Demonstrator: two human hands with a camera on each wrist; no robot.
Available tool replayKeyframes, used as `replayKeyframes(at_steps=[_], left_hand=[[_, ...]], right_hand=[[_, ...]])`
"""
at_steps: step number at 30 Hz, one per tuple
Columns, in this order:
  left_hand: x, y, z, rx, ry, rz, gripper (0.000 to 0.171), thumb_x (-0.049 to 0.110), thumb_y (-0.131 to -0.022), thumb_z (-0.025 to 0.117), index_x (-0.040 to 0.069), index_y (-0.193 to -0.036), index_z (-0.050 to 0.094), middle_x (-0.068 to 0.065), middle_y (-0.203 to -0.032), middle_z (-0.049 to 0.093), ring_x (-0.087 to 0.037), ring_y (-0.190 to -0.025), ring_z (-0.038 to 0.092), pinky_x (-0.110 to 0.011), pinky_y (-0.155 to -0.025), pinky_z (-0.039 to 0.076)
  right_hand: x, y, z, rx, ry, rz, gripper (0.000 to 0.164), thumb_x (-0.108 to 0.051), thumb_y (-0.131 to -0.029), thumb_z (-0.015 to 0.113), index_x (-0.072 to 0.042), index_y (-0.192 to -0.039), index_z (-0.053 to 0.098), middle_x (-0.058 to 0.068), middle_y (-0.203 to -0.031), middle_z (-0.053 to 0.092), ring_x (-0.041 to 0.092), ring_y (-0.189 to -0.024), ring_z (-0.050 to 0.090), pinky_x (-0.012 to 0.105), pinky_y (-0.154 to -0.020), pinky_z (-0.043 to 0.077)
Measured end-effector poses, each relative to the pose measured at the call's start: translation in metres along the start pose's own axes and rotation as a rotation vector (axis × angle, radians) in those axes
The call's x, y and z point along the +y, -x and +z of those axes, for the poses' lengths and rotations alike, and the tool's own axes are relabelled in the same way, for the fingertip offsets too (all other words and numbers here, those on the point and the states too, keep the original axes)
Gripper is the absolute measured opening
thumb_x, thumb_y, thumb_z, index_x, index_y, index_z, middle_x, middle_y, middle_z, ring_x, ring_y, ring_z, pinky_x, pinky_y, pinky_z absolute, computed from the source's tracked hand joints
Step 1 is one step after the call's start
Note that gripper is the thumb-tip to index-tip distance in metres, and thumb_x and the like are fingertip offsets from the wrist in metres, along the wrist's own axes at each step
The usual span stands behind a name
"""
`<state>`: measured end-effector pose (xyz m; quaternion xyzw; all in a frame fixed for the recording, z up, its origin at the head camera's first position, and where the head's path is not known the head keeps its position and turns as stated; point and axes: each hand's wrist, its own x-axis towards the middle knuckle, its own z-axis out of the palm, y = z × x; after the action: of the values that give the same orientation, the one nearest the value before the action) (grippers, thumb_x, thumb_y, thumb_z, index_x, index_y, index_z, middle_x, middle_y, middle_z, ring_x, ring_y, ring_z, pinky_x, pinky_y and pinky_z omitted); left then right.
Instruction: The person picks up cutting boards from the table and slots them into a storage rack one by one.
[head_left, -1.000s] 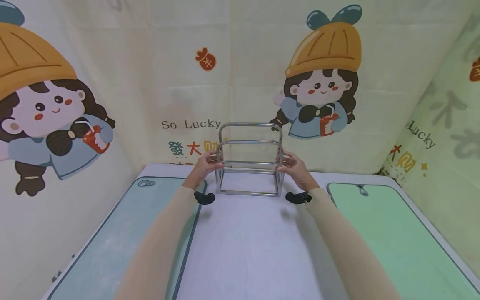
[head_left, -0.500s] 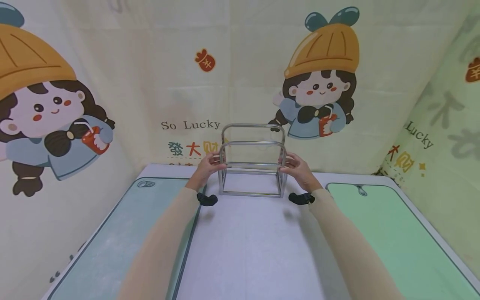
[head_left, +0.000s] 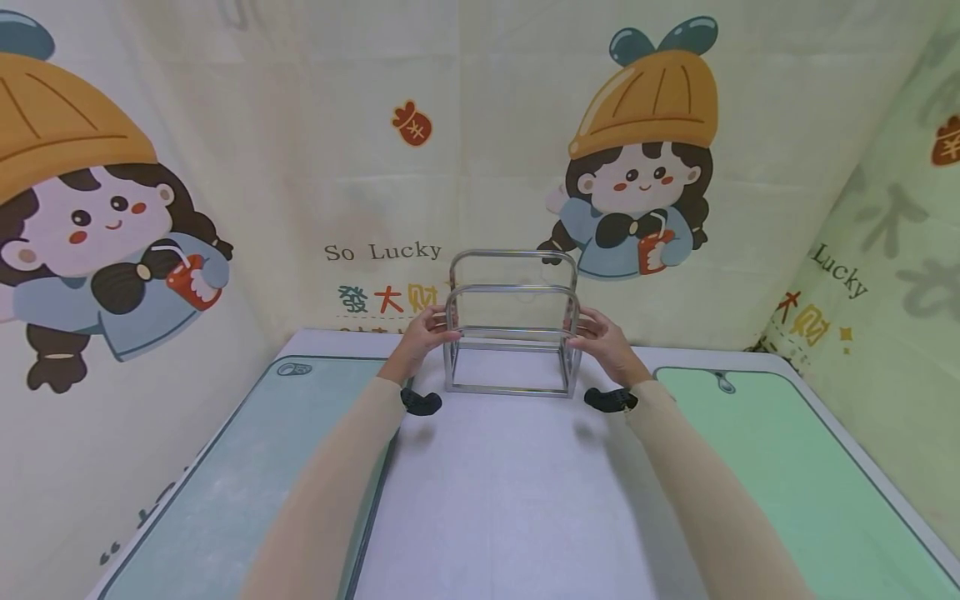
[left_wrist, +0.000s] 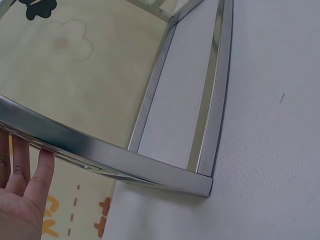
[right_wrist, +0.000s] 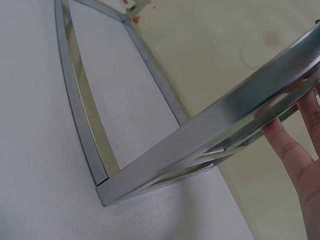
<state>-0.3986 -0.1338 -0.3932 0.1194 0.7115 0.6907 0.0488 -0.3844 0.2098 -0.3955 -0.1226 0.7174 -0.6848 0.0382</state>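
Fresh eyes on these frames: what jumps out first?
Likely the orange-hatted cartoon figure at far left on the backdrop, and its twin right of centre. Next, the metal rack toward the far edge of the table, its sides held by the left grip and right grip.

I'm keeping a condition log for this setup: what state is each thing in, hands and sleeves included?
Metal rack, upright, held from both sides
Left hand, gripping the rack's left side
Right hand, gripping the rack's right side
Left sleeve, down to the wrist
Right sleeve, down to the wrist
Printed backdrop, hanging, faintly creased
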Motion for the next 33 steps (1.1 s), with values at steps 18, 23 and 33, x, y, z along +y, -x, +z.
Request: replayKeyframes(at_steps=[18, 23, 33], left_hand=[[0.003, -0.001, 0.012, 0.003, 0.012, -0.026, 0.056, 0.003, -0.085, 0.064, 0.008, -0.135, 0.040, -0.024, -0.140, 0.044, -0.030, -0.127, 0.047, -0.046, -0.113, 0.032], [0.002, -0.003, 0.012, 0.001, 0.016, -0.018, 0.054, 0.004, -0.085, 0.065, 0.008, -0.134, 0.042, -0.025, -0.140, 0.044, -0.030, -0.127, 0.047, -0.046, -0.113, 0.031], [0.001, -0.002, 0.013, -0.015, 0.034, -0.004, 0.055, 0.004, -0.084, 0.066, 0.008, -0.133, 0.041, -0.025, -0.140, 0.043, -0.030, -0.126, 0.047, -0.046, -0.113, 0.031]], right_hand=[[-0.002, 0.007, -0.009, 0.005, 0.021, -0.003, 0.069, -0.011, -0.087, 0.066, -0.011, -0.146, 0.030, 0.026, -0.144, 0.038, 0.008, -0.114, 0.052, 0.055, -0.114, 0.024], [-0.004, 0.008, -0.009, 0.019, 0.019, 0.012, 0.070, -0.014, -0.086, 0.068, -0.014, -0.145, 0.032, 0.025, -0.144, 0.039, 0.009, -0.115, 0.052, 0.054, -0.114, 0.024], [-0.004, 0.009, -0.010, 0.016, 0.010, 0.012, 0.068, -0.006, -0.088, 0.063, -0.010, -0.146, 0.029, 0.026, -0.144, 0.039, 0.003, -0.108, 0.054, 0.053, -0.114, 0.024]])
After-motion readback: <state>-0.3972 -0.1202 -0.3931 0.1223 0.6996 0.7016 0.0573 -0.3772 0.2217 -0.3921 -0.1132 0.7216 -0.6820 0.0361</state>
